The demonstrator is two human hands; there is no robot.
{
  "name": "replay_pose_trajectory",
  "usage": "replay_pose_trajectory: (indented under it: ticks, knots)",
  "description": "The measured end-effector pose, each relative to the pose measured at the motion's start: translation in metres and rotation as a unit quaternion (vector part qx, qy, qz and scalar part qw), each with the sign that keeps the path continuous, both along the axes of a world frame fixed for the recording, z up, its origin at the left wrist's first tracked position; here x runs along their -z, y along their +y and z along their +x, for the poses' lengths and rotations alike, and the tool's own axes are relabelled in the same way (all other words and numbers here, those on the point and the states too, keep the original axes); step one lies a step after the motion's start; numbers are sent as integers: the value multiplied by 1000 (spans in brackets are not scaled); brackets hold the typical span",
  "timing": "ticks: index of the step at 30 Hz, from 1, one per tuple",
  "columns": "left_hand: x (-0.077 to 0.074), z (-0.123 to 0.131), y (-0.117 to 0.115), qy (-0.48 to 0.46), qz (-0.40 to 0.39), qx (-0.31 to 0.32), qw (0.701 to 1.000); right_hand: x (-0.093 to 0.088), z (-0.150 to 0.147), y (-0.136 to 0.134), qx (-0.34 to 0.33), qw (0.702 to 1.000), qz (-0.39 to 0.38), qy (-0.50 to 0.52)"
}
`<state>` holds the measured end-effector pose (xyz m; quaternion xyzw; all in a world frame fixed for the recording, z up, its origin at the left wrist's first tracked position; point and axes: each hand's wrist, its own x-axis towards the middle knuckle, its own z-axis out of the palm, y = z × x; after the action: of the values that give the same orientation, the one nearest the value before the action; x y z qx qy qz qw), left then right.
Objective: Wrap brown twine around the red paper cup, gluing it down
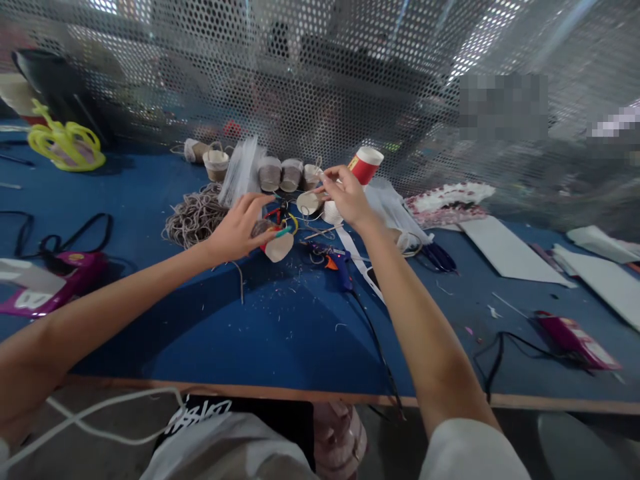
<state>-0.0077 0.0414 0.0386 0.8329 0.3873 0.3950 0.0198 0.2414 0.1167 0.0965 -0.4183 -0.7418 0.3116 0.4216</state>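
My left hand [239, 227] is closed around a paper cup wrapped in brown cord [275, 243], held on its side over the blue table [280, 320]. My right hand [345, 193] pinches a small pale cup [309, 202] a little further back. Scissors with red and teal handles [280, 220] lie between the two hands. A blue glue gun [335, 260] lies just in front of them, its black cable running to the table's front edge.
A heap of brown cord [193, 217], several cord-wrapped cups [280, 173], a red and white cup [365, 164] and clear plastic bags [241, 170] stand behind. Pink glue guns [55, 280] [575, 337] lie left and right. White sheets [505, 250] lie right. A perforated metal screen [320, 80] closes the back.
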Motion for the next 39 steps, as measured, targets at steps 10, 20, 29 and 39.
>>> replay_pose_trajectory:
  ticks: [10, 20, 29, 39]
  knots:
    - [-48, 58, 88, 31, -227, -50, 972, -4, -11, -5, 16, 1000, -1, -6]
    - [-34, 49, 108, 17, -204, -18, 979, 0, 31, -16, 136, 990, -28, 23]
    - [-49, 62, 113, 57, -203, 27, 977, 12, 38, -31, 254, 951, 94, -150]
    - [-4, 41, 28, 70, -72, -127, 987, 42, 32, -109, 352, 832, -122, -411]
